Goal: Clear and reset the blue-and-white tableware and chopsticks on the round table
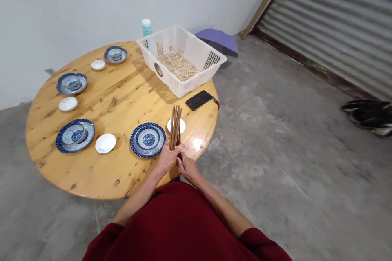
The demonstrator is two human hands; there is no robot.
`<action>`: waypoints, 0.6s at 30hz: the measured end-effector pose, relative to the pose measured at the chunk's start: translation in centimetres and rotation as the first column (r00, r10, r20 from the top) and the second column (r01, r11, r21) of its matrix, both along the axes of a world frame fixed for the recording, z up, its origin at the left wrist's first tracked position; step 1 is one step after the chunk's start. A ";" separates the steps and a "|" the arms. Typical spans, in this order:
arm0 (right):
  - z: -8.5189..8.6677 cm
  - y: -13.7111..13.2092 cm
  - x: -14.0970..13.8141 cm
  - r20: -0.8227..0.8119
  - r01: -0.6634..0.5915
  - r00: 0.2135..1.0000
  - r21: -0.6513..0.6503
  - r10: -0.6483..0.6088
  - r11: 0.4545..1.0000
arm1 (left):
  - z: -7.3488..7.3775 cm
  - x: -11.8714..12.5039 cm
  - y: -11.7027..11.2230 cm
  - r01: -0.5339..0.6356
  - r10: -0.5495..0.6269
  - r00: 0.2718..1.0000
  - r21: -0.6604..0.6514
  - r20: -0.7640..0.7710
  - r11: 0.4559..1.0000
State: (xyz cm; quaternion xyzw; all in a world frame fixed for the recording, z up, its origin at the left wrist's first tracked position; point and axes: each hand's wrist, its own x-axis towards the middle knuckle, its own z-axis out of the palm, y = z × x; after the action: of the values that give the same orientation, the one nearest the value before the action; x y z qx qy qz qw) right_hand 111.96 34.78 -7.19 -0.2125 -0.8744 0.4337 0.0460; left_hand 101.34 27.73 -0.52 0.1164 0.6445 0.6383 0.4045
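Note:
A bundle of several brown chopsticks point(174, 124) stands up from my left hand point(168, 158), which is closed around their lower part. My right hand point(187, 169) is closed just beside it, its fingers at the lower ends of the chopsticks. Behind the bundle a small white dish point(183, 125) is partly hidden. Left of my hands, a blue-and-white bowl point(149, 138) rests on a patterned plate point(133, 149) near the table's front edge. Another small white dish point(105, 143) lies further left.
The round wooden table point(122, 102) also carries more bowl-and-plate sets, such as a patterned plate point(89, 127), and a white plastic basket point(183, 85). A black phone point(199, 100) lies at the right edge. Behind are a turquoise bottle point(147, 28) and a purple item point(219, 38).

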 end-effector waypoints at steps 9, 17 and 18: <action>3.3 1.8 -0.4 -0.092 -0.025 0.996 -0.189 0.008 0.982 | -0.6 -1.0 -2.1 0.051 -0.048 0.988 0.016 -0.145 0.999; 11.8 2.6 -5.9 -0.364 0.059 0.864 -0.612 -0.348 0.788 | -2.5 -0.8 -1.6 0.265 -0.259 0.949 0.009 -0.178 0.964; 12.3 2.1 -6.4 -0.354 0.070 0.867 -0.610 -0.350 0.790 | -2.8 -0.7 -1.5 0.265 -0.258 0.952 0.020 -0.165 0.964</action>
State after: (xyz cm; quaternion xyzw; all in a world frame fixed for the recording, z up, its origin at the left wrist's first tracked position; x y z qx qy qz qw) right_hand 105.52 36.85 5.14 -0.2087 -0.6355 0.7070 0.2294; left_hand 100.65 26.25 -3.36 0.2603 0.6404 0.5811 0.4295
